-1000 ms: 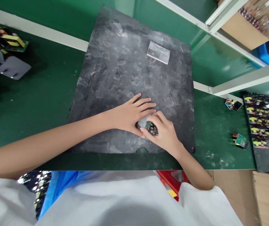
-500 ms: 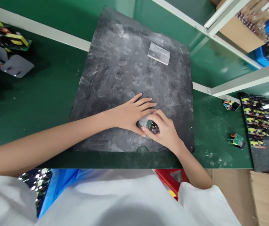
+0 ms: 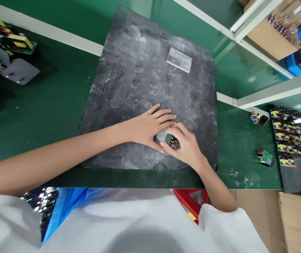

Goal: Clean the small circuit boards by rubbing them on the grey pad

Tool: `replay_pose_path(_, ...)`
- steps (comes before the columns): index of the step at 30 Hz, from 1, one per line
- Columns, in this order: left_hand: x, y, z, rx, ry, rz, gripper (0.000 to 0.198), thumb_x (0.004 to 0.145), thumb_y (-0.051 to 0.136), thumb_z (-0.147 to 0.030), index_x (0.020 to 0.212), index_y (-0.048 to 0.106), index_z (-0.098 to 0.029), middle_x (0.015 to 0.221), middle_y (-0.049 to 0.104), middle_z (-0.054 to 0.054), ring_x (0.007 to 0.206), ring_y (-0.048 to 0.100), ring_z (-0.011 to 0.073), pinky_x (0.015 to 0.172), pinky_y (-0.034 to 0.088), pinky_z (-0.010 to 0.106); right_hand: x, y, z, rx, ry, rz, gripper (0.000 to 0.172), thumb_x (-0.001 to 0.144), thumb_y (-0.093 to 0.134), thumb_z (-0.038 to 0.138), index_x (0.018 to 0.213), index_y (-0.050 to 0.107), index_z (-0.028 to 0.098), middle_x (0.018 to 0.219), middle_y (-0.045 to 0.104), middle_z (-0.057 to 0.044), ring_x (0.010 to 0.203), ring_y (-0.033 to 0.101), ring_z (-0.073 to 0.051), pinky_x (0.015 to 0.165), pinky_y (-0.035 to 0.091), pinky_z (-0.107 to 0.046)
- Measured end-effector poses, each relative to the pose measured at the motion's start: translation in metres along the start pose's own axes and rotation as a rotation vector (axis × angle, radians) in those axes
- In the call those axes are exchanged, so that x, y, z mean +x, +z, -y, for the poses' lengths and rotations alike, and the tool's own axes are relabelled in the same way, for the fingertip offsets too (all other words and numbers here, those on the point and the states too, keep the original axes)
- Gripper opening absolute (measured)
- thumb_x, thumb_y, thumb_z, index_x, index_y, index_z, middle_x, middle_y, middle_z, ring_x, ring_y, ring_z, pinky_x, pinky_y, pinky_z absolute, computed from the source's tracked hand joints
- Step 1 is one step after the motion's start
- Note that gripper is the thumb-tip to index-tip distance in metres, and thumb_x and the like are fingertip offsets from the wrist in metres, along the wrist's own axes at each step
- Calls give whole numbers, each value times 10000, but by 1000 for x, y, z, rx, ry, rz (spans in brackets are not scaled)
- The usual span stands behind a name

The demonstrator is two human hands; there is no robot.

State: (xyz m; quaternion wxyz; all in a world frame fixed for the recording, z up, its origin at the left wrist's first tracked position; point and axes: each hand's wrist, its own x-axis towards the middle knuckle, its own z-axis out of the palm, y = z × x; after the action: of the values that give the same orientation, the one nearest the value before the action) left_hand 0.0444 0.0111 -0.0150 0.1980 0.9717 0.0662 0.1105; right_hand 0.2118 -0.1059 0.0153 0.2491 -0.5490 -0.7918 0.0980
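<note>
A small green circuit board with dark components [image 3: 172, 141] is gripped between the thumb and fingers of my right hand [image 3: 185, 144], low over the black mat [image 3: 140, 80]. Part of the board is hidden behind those fingers. Beside it, my left hand [image 3: 152, 127] lies spread out with its fingers apart. The left thumb and little finger come close to the right hand; whether they touch the board I cannot tell. Under and between the hands shows a greyish round patch. Farther back on the mat lies a clear, flat plastic piece [image 3: 179, 59].
Circuit boards with yellow parts and a grey metal plate [image 3: 21, 71] stand at the left. Two loose circuit boards [image 3: 266, 158] [image 3: 259, 118] lie right of the mat, beside a black tray [image 3: 298, 175] bearing many more. A white frame post [image 3: 277, 89] crosses the right side.
Both hands keep nearly the same pose, and the board stays in my right hand. The whole view has shifted very slightly.
</note>
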Motion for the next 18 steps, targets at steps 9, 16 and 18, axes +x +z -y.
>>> replay_pose_path(9, -1, 2, 0, 13, 6, -14, 885, 764, 579, -718, 1423, 438, -146, 1516, 372, 139, 1422, 264, 371, 1179, 35, 538, 0, 0, -1, -1, 7, 14, 183, 898, 535, 399, 930, 539, 218, 914, 555, -38, 803, 602, -154, 649, 500, -262)
replay_pose_path(16, 0, 1, -1, 40, 4, -2, 885, 776, 559, -721, 1423, 434, -131, 1517, 366, 147, 1421, 261, 374, 1173, 48, 543, 0, -3, -3, 24, -3, 46, 178, 895, 547, 399, 942, 533, 228, 911, 548, -38, 810, 604, -161, 662, 508, -274)
replay_pose_path(18, 0, 1, -1, 40, 4, -7, 886, 769, 566, -724, 1419, 440, -134, 1516, 369, 148, 1420, 263, 375, 1173, 53, 543, 1, -3, -3, 27, -5, 51, 178, 893, 550, 398, 940, 532, 228, 909, 546, -39, 815, 604, -164, 668, 508, -277)
